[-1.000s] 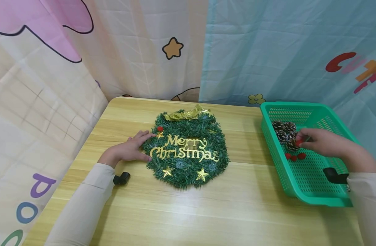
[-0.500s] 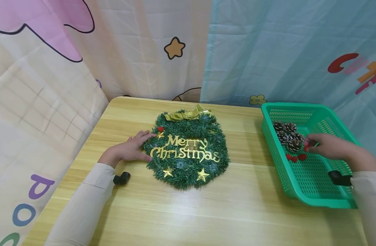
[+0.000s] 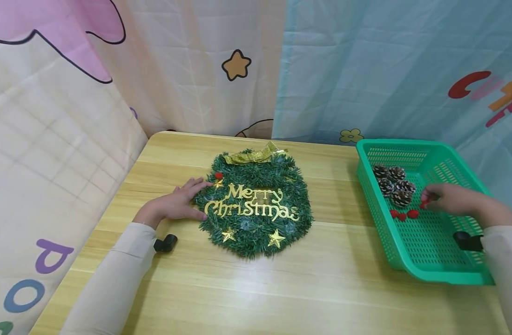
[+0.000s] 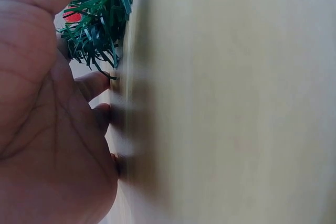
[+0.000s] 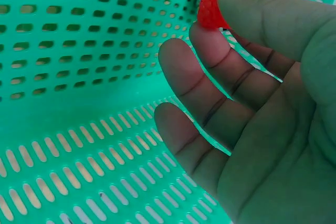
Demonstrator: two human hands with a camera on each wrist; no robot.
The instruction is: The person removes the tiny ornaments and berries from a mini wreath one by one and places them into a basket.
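A green tinsel wreath lies flat on the table, bearing gold "Merry Christmas" lettering, gold stars and one red strawberry-like piece. My left hand rests at its left edge, fingers spread, the thumb and index fingertips touching the greenery. Inside the green basket, my right hand pinches a small red strawberry-like ornament between thumb and index finger, clear of the basket floor as far as the right wrist view shows. The other right fingers are loosely bent.
Several snow-tipped pine cones sit at the basket's left side. Three more red ornaments lie just in front of them. A gold ribbon bow tops the wreath. Printed curtains hang behind the wooden table.
With the red ornament pinched, my right hand has moved right, away from the pine cones, within the basket. My left hand has stayed at the wreath.
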